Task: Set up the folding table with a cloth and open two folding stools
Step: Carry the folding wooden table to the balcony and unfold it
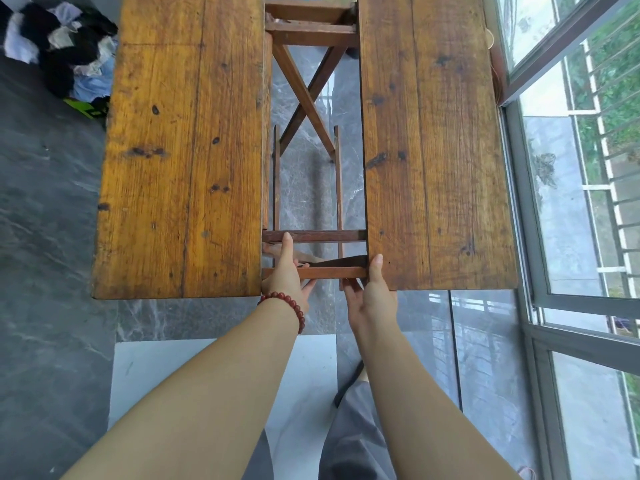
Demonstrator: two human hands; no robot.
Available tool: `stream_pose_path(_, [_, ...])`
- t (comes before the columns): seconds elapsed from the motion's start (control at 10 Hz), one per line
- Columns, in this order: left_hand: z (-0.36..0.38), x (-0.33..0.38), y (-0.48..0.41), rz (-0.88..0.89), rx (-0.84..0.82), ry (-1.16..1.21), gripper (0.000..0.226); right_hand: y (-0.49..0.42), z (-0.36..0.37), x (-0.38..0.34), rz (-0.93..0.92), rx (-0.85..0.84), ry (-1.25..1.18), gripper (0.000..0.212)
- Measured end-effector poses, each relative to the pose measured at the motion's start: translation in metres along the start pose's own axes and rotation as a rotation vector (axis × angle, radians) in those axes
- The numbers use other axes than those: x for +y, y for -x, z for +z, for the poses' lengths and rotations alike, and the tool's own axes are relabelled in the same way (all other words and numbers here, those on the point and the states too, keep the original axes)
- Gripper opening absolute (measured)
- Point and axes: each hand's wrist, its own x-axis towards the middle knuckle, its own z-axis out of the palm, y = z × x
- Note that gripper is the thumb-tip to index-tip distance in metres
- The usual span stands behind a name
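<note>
Two leaves of folding table (180, 168) apart; left grip (285, 277), right grip (372, 292) pinching near crossbar (329, 272).

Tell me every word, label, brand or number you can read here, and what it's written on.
No text can be read anywhere in this view.
The folding table: bare wood, only grain and knots.
The crossbar, gripped by the left hand and the right hand: no marks.
The bead bracelet: plain beads.
The green and black item under the clothes pile: any print is too blurred to read.
</note>
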Motion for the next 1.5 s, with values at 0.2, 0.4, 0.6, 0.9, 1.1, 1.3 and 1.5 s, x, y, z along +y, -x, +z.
stream_pose_path(0.2, [0.005,0.018,-0.007,0.018,0.002,-0.018,0.058,-0.004,0.018,0.004,-0.015,-0.005,0.0,0.062])
stream_pose_path(0.4, [0.009,0.035,-0.013,0.049,-0.03,0.012,0.07,-0.01,0.04,0.01,-0.053,0.069,0.112,0.078])
stream_pose_path(0.6, [0.021,0.048,-0.008,0.035,-0.162,0.022,0.044,-0.018,0.061,-0.008,-0.073,0.101,0.208,0.085])
stream_pose_path(0.9, [-0.002,0.049,0.006,-0.022,-0.27,-0.128,0.033,-0.019,0.067,-0.016,-0.048,0.025,0.279,0.077])
stream_pose_path(1.1, [-0.01,0.049,0.018,-0.004,-0.225,-0.136,0.025,-0.016,0.053,-0.018,-0.019,-0.048,0.346,0.064])
stream_pose_path(1.3, [-0.022,0.058,0.007,0.228,0.099,0.035,0.047,-0.02,0.022,-0.031,-0.167,0.076,0.326,0.051])
stream_pose_path(1.5, [-0.013,0.069,0.009,0.005,0.079,0.042,0.042,-0.016,0.032,-0.036,-0.18,0.1,0.265,0.023])
